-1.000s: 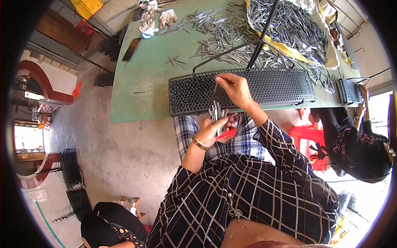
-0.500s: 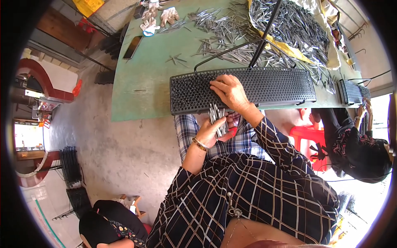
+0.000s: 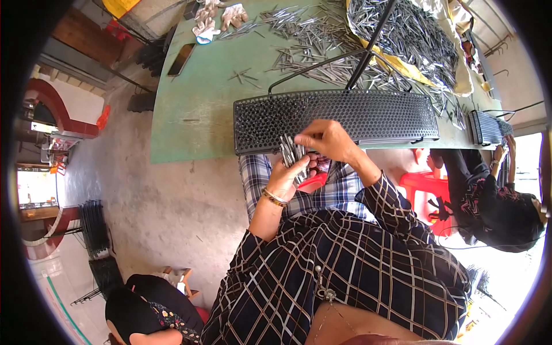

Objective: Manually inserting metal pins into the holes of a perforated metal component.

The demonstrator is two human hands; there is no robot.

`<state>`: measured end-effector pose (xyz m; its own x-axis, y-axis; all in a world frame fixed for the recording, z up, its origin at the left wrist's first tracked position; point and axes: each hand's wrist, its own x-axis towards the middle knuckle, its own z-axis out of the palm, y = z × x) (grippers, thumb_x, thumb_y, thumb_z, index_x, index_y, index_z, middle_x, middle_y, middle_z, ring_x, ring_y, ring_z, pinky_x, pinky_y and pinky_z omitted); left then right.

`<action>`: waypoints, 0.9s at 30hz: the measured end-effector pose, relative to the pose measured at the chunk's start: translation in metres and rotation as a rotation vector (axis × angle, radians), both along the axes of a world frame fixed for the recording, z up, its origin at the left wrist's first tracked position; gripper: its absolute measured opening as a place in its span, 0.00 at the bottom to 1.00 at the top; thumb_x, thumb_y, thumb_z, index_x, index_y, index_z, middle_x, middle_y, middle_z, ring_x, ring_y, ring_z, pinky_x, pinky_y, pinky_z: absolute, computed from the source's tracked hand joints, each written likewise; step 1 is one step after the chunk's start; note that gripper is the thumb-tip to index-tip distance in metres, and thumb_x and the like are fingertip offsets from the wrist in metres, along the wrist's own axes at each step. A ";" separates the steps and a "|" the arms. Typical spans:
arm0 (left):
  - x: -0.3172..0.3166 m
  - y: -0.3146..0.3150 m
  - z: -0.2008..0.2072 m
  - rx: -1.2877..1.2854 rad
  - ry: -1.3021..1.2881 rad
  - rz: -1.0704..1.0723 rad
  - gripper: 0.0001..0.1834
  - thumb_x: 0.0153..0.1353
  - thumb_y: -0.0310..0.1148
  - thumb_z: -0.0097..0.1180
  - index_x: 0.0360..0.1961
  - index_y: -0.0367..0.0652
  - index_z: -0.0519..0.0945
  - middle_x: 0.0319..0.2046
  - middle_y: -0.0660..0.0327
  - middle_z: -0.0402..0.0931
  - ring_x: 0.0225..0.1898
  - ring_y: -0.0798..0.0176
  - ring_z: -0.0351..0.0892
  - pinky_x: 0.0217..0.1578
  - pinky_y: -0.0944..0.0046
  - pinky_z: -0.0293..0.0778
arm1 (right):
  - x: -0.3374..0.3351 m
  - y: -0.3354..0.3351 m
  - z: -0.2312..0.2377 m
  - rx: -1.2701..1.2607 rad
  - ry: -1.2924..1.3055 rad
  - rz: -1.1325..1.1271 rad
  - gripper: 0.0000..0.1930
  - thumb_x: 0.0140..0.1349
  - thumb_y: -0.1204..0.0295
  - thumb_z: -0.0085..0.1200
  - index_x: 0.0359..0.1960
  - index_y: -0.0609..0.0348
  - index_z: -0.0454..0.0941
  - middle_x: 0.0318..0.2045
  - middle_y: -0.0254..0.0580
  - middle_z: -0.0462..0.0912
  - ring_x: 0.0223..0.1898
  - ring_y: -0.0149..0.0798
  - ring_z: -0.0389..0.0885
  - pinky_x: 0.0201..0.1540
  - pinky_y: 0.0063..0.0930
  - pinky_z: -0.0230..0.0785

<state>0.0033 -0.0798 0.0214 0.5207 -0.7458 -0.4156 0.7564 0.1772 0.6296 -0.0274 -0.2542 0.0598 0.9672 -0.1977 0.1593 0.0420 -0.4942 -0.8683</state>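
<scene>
A bundle of thin grey metal pins (image 3: 289,150) is gripped in my left hand (image 3: 290,172), below the front edge of the rack. My right hand (image 3: 329,141) is closed in a pinch at the upper ends of that bundle; whether a single pin is between its fingertips is too small to tell. Just beyond both hands lies a long black perforated rack (image 3: 379,115), propped on the table edge. Its left part looks filled with pins, while the holes on the right show plain.
Loose pins (image 3: 310,43) are strewn over the green table (image 3: 190,123), beside a heaped sack of pins (image 3: 402,43). A black rod frame (image 3: 365,56) rises behind the rack. Gloves (image 3: 233,16) and a phone (image 3: 181,60) lie at left. Co-workers sit right (image 3: 494,201) and lower left (image 3: 149,307).
My right hand has come off the rack's surface and moved down toward me, to the pins in my left hand. My left hand, still holding the bundle, has shifted slightly left.
</scene>
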 end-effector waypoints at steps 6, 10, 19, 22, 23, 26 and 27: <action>-0.003 -0.004 0.003 -0.036 -0.018 0.019 0.13 0.60 0.29 0.56 0.46 0.42 0.74 0.38 0.61 0.79 0.38 0.66 0.79 0.35 0.63 0.79 | -0.007 0.000 -0.001 0.252 0.179 0.030 0.13 0.52 0.67 0.62 0.31 0.66 0.82 0.23 0.45 0.82 0.26 0.34 0.80 0.31 0.26 0.72; -0.003 -0.004 0.002 0.004 0.020 0.052 0.13 0.60 0.31 0.57 0.45 0.43 0.74 0.38 0.61 0.79 0.38 0.66 0.79 0.35 0.63 0.79 | -0.004 -0.001 0.004 0.242 0.201 0.016 0.12 0.52 0.68 0.61 0.31 0.67 0.82 0.24 0.46 0.83 0.26 0.31 0.80 0.32 0.25 0.72; -0.008 -0.001 0.000 0.042 0.019 0.134 0.12 0.60 0.31 0.57 0.45 0.44 0.75 0.37 0.63 0.79 0.38 0.67 0.79 0.35 0.65 0.78 | 0.004 0.001 0.009 0.323 0.193 -0.023 0.11 0.55 0.70 0.59 0.35 0.67 0.81 0.25 0.44 0.83 0.25 0.29 0.79 0.31 0.23 0.72; -0.008 0.001 -0.005 0.067 0.009 0.114 0.11 0.61 0.31 0.57 0.43 0.43 0.76 0.37 0.63 0.79 0.37 0.68 0.78 0.34 0.65 0.78 | 0.013 0.002 0.012 0.328 0.104 -0.118 0.11 0.57 0.70 0.59 0.37 0.66 0.80 0.26 0.44 0.83 0.26 0.29 0.79 0.31 0.23 0.72; -0.008 0.000 -0.003 0.066 0.011 0.113 0.11 0.61 0.31 0.57 0.43 0.43 0.76 0.37 0.63 0.79 0.37 0.68 0.78 0.34 0.65 0.78 | 0.017 0.003 0.011 0.301 0.020 -0.168 0.11 0.58 0.70 0.58 0.39 0.65 0.80 0.26 0.45 0.83 0.27 0.29 0.79 0.31 0.22 0.72; -0.008 -0.005 0.003 0.061 -0.009 0.120 0.10 0.61 0.31 0.56 0.43 0.41 0.77 0.36 0.62 0.79 0.36 0.68 0.78 0.34 0.66 0.76 | 0.031 0.011 0.009 0.136 -0.146 -0.221 0.11 0.58 0.70 0.58 0.40 0.63 0.80 0.30 0.45 0.83 0.29 0.34 0.81 0.32 0.26 0.73; -0.008 -0.005 0.003 0.074 -0.028 0.100 0.11 0.60 0.30 0.56 0.43 0.40 0.77 0.36 0.62 0.80 0.35 0.68 0.79 0.33 0.67 0.75 | 0.035 0.012 0.009 0.047 -0.203 -0.224 0.11 0.57 0.71 0.58 0.40 0.62 0.79 0.32 0.45 0.83 0.29 0.37 0.82 0.33 0.27 0.73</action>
<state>-0.0050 -0.0849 0.0247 0.6034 -0.6574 -0.4514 0.7189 0.2034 0.6647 0.0081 -0.2421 0.0691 0.8484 -0.4137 0.3303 0.1113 -0.4706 -0.8753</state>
